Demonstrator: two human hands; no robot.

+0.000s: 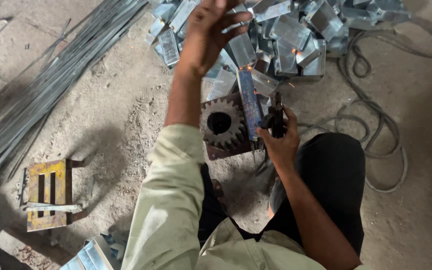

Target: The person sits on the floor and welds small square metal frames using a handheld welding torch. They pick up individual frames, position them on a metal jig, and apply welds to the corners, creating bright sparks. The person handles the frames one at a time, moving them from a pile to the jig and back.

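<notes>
My right hand (278, 142) grips a dark welding electrode holder (276, 115) beside a narrow bluish metal piece (249, 102) that lies across a rusty gear wheel (221, 122). Small orange sparks glow at the piece's far end. My left hand (211, 30) is raised high above the pile of shiny metal channel pieces (286, 35), fingers loosely curled and holding nothing. The gear sits on a rusty plate on the dirt floor, just in front of my knees.
Long metal strips (36, 95) lie in a bundle at the left. A yellow rusty jig (48, 192) sits at lower left, with more channel pieces (93, 255) below it. A grey cable (376, 115) loops on the floor at right.
</notes>
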